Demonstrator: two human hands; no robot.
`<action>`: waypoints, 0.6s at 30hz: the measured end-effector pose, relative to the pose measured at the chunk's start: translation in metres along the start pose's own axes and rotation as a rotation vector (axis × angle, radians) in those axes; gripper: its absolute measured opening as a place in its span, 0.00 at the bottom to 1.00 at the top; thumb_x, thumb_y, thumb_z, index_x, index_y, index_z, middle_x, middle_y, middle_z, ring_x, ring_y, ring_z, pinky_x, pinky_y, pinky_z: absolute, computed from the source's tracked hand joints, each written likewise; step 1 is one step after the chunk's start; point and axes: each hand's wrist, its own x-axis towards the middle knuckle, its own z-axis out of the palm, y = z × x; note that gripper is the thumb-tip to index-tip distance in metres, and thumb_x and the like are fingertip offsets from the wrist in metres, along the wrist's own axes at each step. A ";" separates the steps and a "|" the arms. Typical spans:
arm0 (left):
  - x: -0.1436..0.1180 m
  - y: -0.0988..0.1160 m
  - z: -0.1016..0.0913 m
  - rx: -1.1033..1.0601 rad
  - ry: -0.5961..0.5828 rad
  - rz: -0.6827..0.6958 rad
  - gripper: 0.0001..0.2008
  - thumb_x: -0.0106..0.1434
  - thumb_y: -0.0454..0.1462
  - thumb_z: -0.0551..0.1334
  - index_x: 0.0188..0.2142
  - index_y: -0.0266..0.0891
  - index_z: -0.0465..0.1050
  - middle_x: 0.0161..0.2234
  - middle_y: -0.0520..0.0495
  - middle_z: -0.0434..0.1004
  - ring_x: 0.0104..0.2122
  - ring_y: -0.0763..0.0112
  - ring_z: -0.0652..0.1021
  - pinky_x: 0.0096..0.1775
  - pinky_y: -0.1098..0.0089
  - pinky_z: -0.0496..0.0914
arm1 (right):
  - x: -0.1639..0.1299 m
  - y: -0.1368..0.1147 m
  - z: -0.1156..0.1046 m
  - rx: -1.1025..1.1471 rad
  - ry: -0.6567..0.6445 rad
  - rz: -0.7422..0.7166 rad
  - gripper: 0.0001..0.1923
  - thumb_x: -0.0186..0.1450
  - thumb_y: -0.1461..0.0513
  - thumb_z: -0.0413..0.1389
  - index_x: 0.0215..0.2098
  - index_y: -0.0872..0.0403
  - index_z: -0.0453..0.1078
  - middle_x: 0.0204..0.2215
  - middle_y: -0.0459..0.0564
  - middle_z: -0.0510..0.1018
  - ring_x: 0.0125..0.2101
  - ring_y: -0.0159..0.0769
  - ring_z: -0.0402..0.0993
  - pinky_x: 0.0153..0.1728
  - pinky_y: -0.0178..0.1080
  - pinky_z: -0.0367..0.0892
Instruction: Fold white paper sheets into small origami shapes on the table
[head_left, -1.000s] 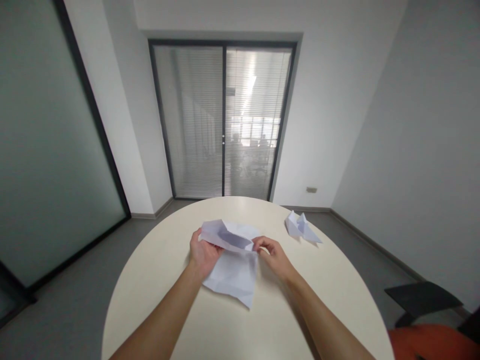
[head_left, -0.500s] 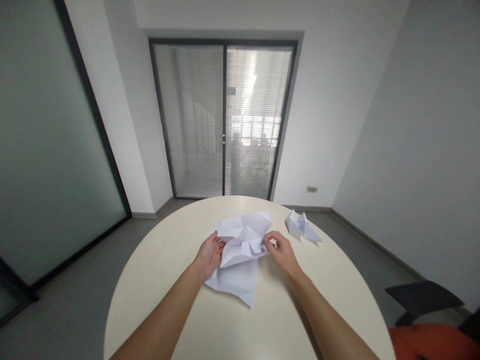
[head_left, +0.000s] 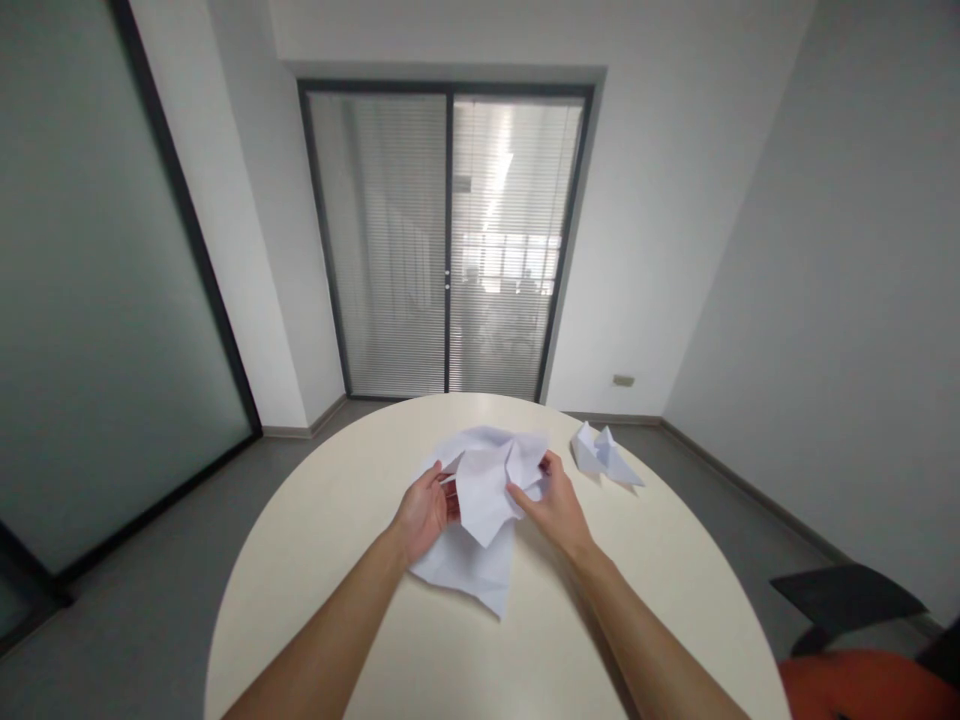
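Creased white paper [head_left: 480, 490] sits gripped between a person's left hand [head_left: 421, 512] and right hand [head_left: 551, 505], fingers pinched on its folds above the round table [head_left: 337, 560]; beyond, apparently a folded paper plane [head_left: 604, 455] lies near glass doors [head_left: 446, 240].

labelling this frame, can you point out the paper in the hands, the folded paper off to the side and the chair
paper [head_left: 484, 490], head view, on the creased flap hanging between the hands
folded paper [head_left: 604, 457], head view, on the middle of its white body on the table
chair [head_left: 844, 592], head view, on the dark seat at lower right
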 end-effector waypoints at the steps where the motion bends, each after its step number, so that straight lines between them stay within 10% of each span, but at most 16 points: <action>1: 0.000 0.000 0.000 0.016 -0.007 0.007 0.15 0.71 0.41 0.51 0.43 0.33 0.73 0.34 0.39 0.82 0.36 0.60 0.83 0.40 0.63 0.75 | 0.001 0.001 0.000 0.001 0.005 0.001 0.32 0.59 0.52 0.62 0.57 0.53 0.60 0.52 0.58 0.73 0.51 0.48 0.71 0.53 0.50 0.65; 18: 0.001 0.000 -0.004 0.013 -0.011 0.012 0.12 0.68 0.40 0.54 0.41 0.35 0.72 0.31 0.43 0.81 0.31 0.62 0.82 0.32 0.67 0.74 | 0.003 -0.006 -0.006 0.269 0.150 0.188 0.30 0.67 0.45 0.51 0.59 0.54 0.63 0.34 0.50 0.78 0.38 0.41 0.75 0.37 0.40 0.68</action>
